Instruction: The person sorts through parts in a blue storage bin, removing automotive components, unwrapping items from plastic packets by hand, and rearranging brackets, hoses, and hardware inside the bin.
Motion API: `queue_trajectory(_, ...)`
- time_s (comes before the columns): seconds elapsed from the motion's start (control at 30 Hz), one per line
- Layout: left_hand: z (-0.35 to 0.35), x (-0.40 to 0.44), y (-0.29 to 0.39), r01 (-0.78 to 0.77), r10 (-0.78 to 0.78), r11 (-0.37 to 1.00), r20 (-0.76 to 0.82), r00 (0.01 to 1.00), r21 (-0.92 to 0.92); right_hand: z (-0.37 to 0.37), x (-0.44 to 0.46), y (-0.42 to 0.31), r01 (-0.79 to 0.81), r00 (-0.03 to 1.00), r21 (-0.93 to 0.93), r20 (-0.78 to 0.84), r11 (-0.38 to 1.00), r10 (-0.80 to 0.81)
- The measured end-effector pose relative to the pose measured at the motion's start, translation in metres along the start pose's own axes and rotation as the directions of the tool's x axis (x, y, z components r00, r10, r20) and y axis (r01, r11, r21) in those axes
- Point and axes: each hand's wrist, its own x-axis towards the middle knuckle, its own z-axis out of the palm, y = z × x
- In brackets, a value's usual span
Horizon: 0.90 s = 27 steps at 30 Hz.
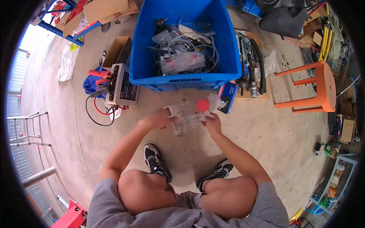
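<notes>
Between my hands stretches a crumpled clear plastic bag (184,118) with small printed text. A round red piece (203,105) shows at its upper right; whether it is a cap or a sticker I cannot make out. My left hand (157,118) grips the bag's left side, fingers closed on it. On the lower right edge, my right hand (213,123) pinches the plastic. Beyond the bag stands a large blue bin (186,83), holding a tangle of hoses, cables and clear plastic packages (183,62).
Left of the bin sits a battery-like unit (123,85) with red and black cables, near an open cardboard box (116,51). A blue box (228,97) and hoses (251,64) lie to its right. An orange stool (323,87) lies on its side at the right.
</notes>
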Motion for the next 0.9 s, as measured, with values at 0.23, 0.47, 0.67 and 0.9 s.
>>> queue_trajectory(0.23, -0.138, -0.016, 0.061, -0.496, 0.416, 0.866, -0.650, 0.636, 0.069, 0.019, -0.015, 0.037, 0.243, 0.964, -0.074, -0.088, 0.967, -0.249)
queue_trajectory(0.47, -0.172, 0.126, 0.081, 0.172, 0.026, 0.849, -0.365, 0.931, 0.500, 0.031, -0.048, -0.016, 0.386, 0.921, -0.092, -0.025, 0.918, -0.389)
queue_trajectory(0.67, -0.170, 0.175, 0.036, -0.061, 0.263, 0.861, -0.341, 0.903, 0.504, 0.020, -0.077, -0.077, 0.643, 0.764, -0.068, -0.013, 0.763, -0.645)
queue_trajectory(0.9, -0.186, 0.029, 0.091, -0.715, 0.470, 0.698, -0.729, 0.499, -0.039, -0.002, -0.068, -0.186, 0.884, 0.467, 0.006, -0.074, 0.468, -0.881)
